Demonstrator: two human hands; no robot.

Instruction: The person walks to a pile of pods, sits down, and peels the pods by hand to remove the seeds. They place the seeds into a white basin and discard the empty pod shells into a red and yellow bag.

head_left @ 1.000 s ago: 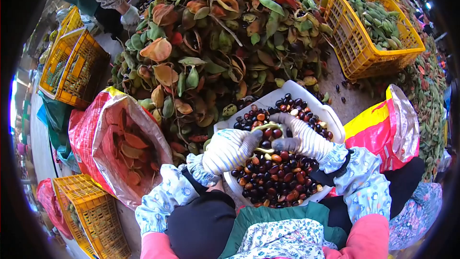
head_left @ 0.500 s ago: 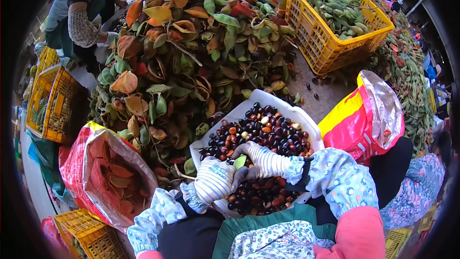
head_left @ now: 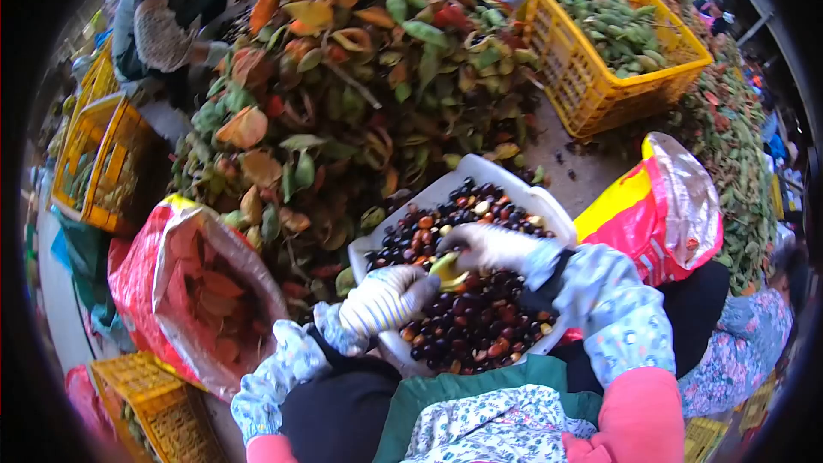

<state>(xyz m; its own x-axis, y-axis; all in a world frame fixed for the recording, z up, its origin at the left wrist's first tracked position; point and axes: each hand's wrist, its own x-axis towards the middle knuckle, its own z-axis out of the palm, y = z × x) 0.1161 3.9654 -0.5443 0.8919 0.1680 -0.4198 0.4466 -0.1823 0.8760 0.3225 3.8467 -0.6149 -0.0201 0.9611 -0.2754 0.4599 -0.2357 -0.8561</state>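
Note:
Both my hands wear striped knit gloves and meet over a white tub (head_left: 549, 202) full of dark red and black seeds (head_left: 480, 317). My left hand (head_left: 384, 298) and my right hand (head_left: 489, 246) together grip a yellow-green pod (head_left: 447, 269), pulling it apart above the seeds. The pod is partly hidden by my fingers. A large heap of green, orange and red pods (head_left: 360, 94) rises just beyond the tub.
A red sack (head_left: 184, 283) holding empty husks stands open at my left. A red and yellow sack (head_left: 664, 206) sits at my right. Yellow crates (head_left: 600, 86) (head_left: 94, 163) (head_left: 163, 407) stand around. Another person (head_left: 167, 26) crouches at the far left of the heap.
My hands have stayed over the tub, working the pod, which now shows more between the gloves. The camera has shifted slightly, and the other person has come further into view.

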